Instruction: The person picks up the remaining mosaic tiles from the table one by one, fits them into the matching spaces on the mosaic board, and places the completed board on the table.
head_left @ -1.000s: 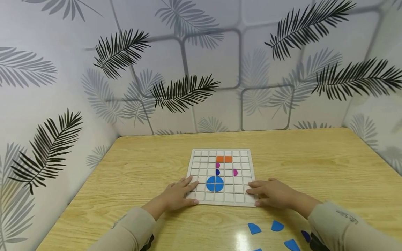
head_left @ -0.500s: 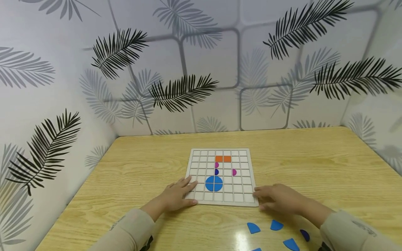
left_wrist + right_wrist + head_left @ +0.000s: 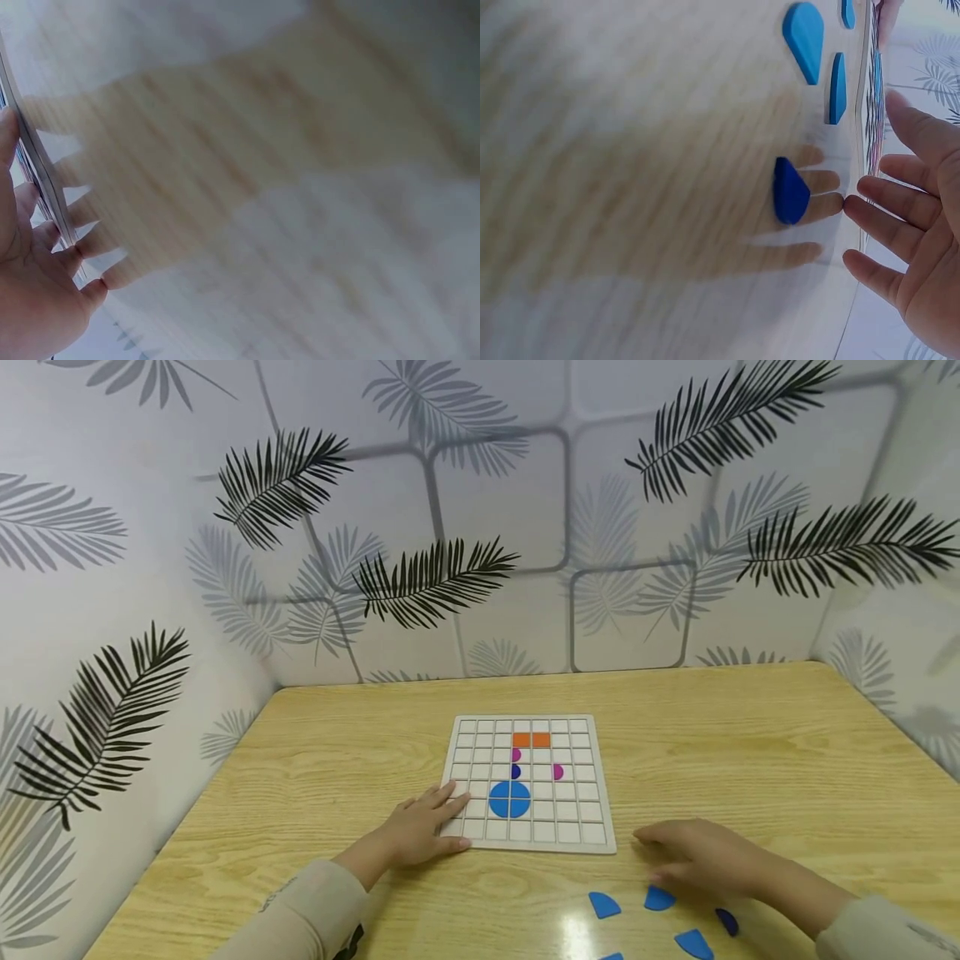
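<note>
My left hand (image 3: 420, 828) rests on the near left corner of a white gridded board (image 3: 570, 833), fingers spread. The left wrist view shows the same hand (image 3: 34, 289) along the board's edge. On the grid sit orange squares (image 3: 522, 740), magenta half circles (image 3: 558, 772), a dark blue half circle (image 3: 515, 772) and blue quarter circles (image 3: 499, 790) forming a disc. Right of the board, my right hand (image 3: 708, 856) hovers near the loose pieces, holding nothing. In the right wrist view its fingers (image 3: 885, 225) are loosely extended beside a loose dark blue half circle (image 3: 789, 193).
Loose blue quarter circles lie on the wooden table (image 3: 360, 727) in front of the board, among them one quarter circle (image 3: 603, 905), another by my right hand (image 3: 658, 898) and a nearer one (image 3: 693, 943). A leaf-patterned wall (image 3: 525, 635) stands behind the table.
My right hand has left the board's right edge and moved right and toward me, over the loose pieces. My left hand stays on the board.
</note>
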Tool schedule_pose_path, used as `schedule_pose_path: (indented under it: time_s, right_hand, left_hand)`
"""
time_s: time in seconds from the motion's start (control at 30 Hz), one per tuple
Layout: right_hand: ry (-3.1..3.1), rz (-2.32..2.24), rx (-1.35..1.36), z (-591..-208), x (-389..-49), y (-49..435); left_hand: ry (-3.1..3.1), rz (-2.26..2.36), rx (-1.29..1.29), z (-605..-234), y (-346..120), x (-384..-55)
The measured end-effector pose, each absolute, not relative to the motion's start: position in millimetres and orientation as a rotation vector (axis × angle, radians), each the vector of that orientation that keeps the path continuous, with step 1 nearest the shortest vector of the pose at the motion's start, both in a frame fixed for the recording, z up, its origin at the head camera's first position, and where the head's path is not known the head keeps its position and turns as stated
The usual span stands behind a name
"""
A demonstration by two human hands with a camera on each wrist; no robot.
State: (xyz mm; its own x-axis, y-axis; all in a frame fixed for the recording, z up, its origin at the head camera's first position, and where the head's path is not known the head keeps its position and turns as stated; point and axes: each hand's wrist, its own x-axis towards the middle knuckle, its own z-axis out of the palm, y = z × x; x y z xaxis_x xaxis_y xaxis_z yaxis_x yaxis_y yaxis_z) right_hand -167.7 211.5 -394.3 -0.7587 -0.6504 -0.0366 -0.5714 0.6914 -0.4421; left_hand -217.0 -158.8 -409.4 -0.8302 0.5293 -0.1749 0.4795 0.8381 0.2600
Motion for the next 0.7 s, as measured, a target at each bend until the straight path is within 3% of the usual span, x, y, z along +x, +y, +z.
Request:
schedule_pose_path:
  time_s: [0.7]
  right_hand:
    - [2.590,-0.925,-1.028,-404,-154,216]
  left_hand:
    - [2.754,0.333,0.773,-404,-158,-215]
